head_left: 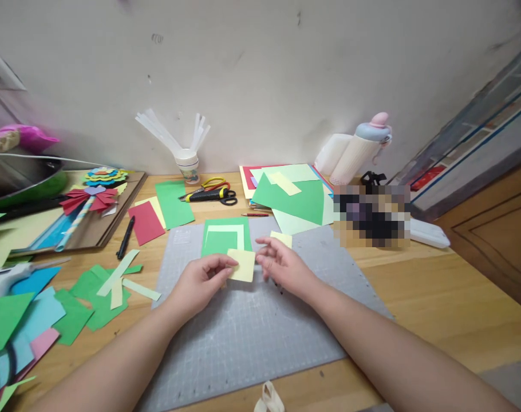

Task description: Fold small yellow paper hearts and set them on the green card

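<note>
A small pale yellow paper square [244, 268] is pinched by its left side between the thumb and fingers of my left hand [206, 280]. Just right of it, my right hand [284, 266] has its fingers curved and apart, with nothing visible between them. Behind the right fingers lies another pale yellow paper piece [286, 238], partly covered. On the grey cutting mat [243, 349] beyond my left hand rest green and light green paper squares [221, 237], stacked from large to small. Something small and dark shows under my right hand, too hidden to name.
Scissors [221, 195], a pen [125, 237] and a paper cup [187, 166] of white strips stand or lie behind the mat. Green scraps [101, 297] are at left, coloured sheets [295, 197] at the back, a bottle [359, 149] by the wall.
</note>
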